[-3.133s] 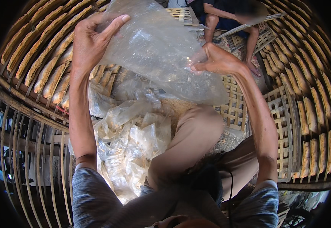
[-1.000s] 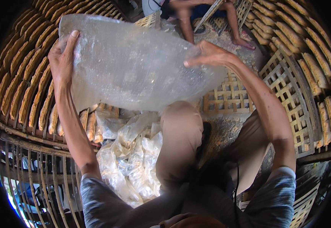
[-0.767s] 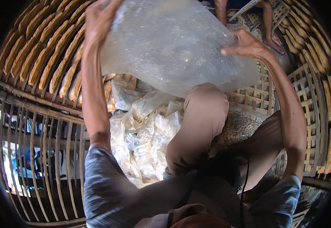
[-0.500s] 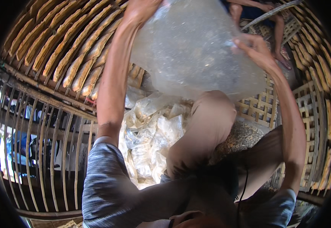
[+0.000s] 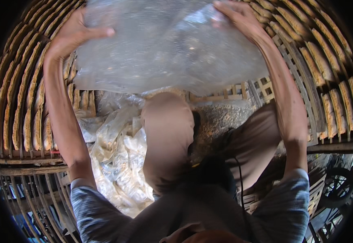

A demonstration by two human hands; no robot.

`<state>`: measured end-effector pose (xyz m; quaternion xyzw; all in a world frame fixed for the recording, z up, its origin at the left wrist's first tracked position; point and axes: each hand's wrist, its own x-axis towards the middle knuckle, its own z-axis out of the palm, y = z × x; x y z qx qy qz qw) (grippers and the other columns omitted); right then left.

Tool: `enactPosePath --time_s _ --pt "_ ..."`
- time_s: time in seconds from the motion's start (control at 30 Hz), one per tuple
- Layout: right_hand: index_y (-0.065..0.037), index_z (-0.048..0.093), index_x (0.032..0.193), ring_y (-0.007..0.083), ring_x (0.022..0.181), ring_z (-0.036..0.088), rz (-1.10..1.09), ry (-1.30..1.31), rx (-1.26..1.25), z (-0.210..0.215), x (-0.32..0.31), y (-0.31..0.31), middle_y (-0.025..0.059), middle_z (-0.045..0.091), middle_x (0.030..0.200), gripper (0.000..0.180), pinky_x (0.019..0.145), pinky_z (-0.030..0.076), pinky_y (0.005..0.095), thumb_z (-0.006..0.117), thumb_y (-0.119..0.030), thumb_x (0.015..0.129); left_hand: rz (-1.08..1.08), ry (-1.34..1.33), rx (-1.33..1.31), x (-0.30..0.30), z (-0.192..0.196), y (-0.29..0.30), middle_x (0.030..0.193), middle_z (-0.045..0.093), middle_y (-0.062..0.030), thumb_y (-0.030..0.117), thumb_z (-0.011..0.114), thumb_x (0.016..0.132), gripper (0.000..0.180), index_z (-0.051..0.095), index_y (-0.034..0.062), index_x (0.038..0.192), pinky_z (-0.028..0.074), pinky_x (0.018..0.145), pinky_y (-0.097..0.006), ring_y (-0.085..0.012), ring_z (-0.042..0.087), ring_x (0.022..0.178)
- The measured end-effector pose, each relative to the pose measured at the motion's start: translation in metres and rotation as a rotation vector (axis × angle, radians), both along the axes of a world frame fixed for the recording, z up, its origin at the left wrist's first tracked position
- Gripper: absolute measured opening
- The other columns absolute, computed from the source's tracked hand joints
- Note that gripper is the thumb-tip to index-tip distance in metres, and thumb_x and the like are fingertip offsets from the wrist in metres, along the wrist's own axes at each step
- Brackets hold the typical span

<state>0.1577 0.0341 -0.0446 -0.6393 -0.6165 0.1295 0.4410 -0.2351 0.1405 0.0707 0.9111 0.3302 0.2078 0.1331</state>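
A large cloudy clear plastic sheet [image 5: 168,52], possibly a bag, is stretched between my raised hands above my knees. My left hand [image 5: 73,34] grips its left side, the thumb lying over the front and the other fingers partly hidden and blurred. On the opposite side my right hand [image 5: 241,20] pinches the upper edge between thumb and fingers. The sheet's lower edge hangs just beyond my bent knee, and its top runs out of view. Beside my left leg lies a crumpled heap of clear plastic [image 5: 121,162], brightly lit.
Slatted racks hold rows of long, brownish pieces on the left [image 5: 30,105] and right [image 5: 326,65]. Below the left rack stands a bamboo slat fence [image 5: 38,194]. Coarse crumbs [image 5: 221,115] cover the ground between my legs. A black wheel [image 5: 338,184] shows at lower right.
My view has swung to the right. Both arms have spread wider, and the plastic sheet is pulled broader between my hands. The other person at upper right is out of sight.
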Motion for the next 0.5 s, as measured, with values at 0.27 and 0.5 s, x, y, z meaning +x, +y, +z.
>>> enactPosePath --time_s 0.27,0.5 --pt "-0.004 0.076 0.101 0.0205 0.080 0.072 -0.013 0.112 -0.537 -0.042 0.118 -0.101 0.0081 0.075 0.086 0.030 0.090 0.056 0.0353 0.074 -0.034 0.097 -0.397 -0.079 -0.741 0.079 -0.122 -0.049 0.104 0.076 -0.0106 0.028 0.074 0.098 0.028 0.075 0.0049 0.114 0.059 0.083 -0.038 -0.0194 0.074 0.088" --pt "-0.002 0.076 0.097 0.0192 0.073 0.068 0.016 -0.546 -0.621 -0.154 0.228 -0.123 0.0104 0.074 0.087 0.021 0.077 0.057 0.0370 0.069 -0.021 0.094 -0.585 0.066 -0.639 0.171 -0.269 -0.032 0.097 0.074 -0.0116 0.015 0.067 0.095 0.018 0.076 0.0054 0.107 0.055 0.071 -0.037 -0.0187 0.068 0.079"
